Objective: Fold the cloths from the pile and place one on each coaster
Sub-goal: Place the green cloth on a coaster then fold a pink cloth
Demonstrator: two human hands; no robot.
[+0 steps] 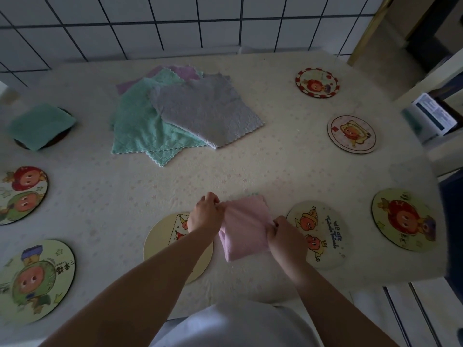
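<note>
A pink cloth (244, 227), partly folded, is held near the table's front edge. My left hand (205, 214) pinches its upper left corner and my right hand (284, 234) grips its right side. The pile (180, 113) of grey, green and purple cloths lies flat at the back centre. A folded green cloth (41, 125) rests on a dark coaster at the far left. Below my hands are a yellow coaster (160, 240), partly under my left forearm, and a cartoon coaster (323, 236) beside my right hand.
More round cartoon coasters ring the table: two at the left (23, 194) (35, 279), three at the right (317, 82) (352, 134) (403, 219). A tiled wall stands behind the table. Shelving and a box (433, 113) are off the right edge.
</note>
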